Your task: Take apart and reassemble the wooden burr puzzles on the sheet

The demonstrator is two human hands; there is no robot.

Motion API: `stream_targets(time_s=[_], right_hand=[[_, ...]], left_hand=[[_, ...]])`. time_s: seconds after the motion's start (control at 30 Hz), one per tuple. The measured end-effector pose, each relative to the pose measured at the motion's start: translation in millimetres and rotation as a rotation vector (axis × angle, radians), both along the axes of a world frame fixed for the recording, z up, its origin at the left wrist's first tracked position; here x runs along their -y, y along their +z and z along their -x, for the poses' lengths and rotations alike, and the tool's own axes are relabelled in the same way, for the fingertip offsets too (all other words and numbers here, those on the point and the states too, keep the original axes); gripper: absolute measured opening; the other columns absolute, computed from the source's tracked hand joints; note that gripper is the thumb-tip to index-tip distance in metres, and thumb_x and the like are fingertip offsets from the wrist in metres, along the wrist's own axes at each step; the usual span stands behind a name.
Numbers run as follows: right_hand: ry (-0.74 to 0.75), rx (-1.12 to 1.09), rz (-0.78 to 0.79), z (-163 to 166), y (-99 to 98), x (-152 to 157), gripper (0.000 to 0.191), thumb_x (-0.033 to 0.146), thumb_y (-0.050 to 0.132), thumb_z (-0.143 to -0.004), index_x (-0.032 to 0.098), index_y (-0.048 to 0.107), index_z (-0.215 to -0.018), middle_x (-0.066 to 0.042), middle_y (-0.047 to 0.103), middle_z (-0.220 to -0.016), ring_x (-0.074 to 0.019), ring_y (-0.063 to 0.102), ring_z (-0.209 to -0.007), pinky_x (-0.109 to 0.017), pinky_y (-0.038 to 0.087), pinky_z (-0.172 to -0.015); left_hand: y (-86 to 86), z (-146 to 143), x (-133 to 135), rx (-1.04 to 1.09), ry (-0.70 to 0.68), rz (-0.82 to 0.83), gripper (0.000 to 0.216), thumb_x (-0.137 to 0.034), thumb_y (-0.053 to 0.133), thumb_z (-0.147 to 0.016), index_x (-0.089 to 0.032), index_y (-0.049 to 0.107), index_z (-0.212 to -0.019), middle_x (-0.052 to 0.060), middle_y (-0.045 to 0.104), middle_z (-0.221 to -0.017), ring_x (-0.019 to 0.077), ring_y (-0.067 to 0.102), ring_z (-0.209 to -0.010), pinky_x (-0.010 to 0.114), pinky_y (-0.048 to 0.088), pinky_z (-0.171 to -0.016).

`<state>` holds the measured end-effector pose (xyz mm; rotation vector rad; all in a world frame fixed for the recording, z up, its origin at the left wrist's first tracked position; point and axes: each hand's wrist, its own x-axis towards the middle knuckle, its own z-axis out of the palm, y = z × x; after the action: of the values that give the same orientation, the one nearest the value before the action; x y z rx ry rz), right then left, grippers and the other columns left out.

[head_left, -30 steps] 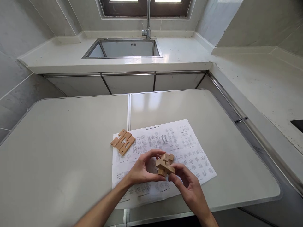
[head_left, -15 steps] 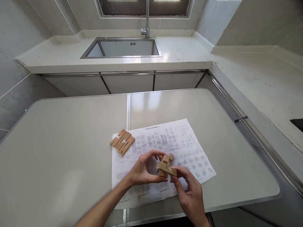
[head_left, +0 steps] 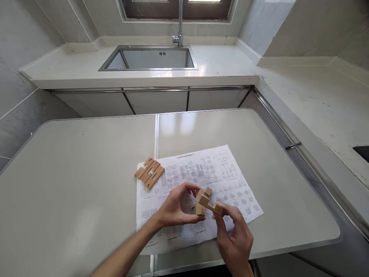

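Note:
Both hands work on a wooden interlocking puzzle just above a printed instruction sheet. My left hand curls its thumb and fingers round the joined wooden blocks. My right hand pinches one notched wooden piece, which sticks out to the lower right of the cluster. Several more notched wooden pieces lie side by side on the sheet's far left corner, clear of both hands.
The sheet lies on a white folding table with a seam down its middle. Beyond it runs a counter with a steel sink and a tap. A second counter runs along the right.
My right hand has drawn back toward me and to the right. The notched piece it pinches has slid partly out of the cluster. The left hand stays where it was.

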<state>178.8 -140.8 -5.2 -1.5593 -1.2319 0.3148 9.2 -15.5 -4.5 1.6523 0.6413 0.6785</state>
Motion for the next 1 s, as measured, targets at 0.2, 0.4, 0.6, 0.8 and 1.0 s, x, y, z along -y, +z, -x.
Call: stream_targets(time_s=[0.2,0.4,0.6,0.8,1.0], right_hand=[[0.018,-0.289,0.185,-18.5,11.7,-8.6,0.022,0.042,0.063,-0.103,0.024,0.069,-0.115,-0.009,0.071,-0.106,-0.0229,0.071,-0.085,-0.036,0.061,-0.073],[-0.02,-0.497,0.371,-40.6,8.9,-6.2,0.033,0.051,0.067,-0.099,0.021,0.068,-0.111,-0.006,0.073,-0.085,-0.0206,0.066,-0.069,-0.033,0.058,-0.064],[0.023,-0.501,0.468,-55.0,3.5,-7.3,0.04,0.056,0.068,-0.097,0.02,0.068,-0.115,-0.004,0.073,-0.081,-0.0202,0.065,-0.069,-0.032,0.059,-0.067],[0.094,-0.272,0.549,-56.5,1.5,-11.7,0.042,0.059,0.064,-0.098,0.021,0.073,-0.116,-0.003,0.072,-0.077,-0.0215,0.068,-0.067,-0.031,0.058,-0.064],[0.087,-0.128,0.518,-47.1,4.8,-24.7,0.043,0.062,0.059,-0.1,0.023,0.073,-0.109,-0.002,0.071,-0.073,-0.0206,0.066,-0.061,-0.03,0.054,-0.055]], left_hand=[[-3.2,-3.1,5.0,-0.082,0.014,-0.222,0.063,-0.026,0.088,-0.077,-0.024,0.059,-0.134,0.011,0.071,-0.128,0.0303,0.067,-0.116,0.047,0.053,-0.104],[-1.8,0.2,3.0,-0.182,0.08,-0.357,0.065,-0.023,0.082,-0.084,-0.026,0.052,-0.142,0.011,0.069,-0.132,0.0306,0.066,-0.121,0.047,0.055,-0.104],[0.1,8.1,-4.2,-0.325,0.001,-0.523,0.067,-0.021,0.081,-0.086,-0.026,0.051,-0.145,0.011,0.07,-0.135,0.0323,0.064,-0.124,0.052,0.053,-0.107],[-3.0,9.4,-7.6,-0.366,-0.039,-0.518,0.072,-0.026,0.086,-0.083,-0.027,0.051,-0.146,0.011,0.069,-0.135,0.0327,0.062,-0.124,0.052,0.054,-0.107],[-6.0,8.1,-7.8,-0.382,-0.049,-0.542,0.071,-0.027,0.086,-0.083,-0.027,0.052,-0.146,0.012,0.069,-0.136,0.0335,0.062,-0.125,0.053,0.052,-0.108]])
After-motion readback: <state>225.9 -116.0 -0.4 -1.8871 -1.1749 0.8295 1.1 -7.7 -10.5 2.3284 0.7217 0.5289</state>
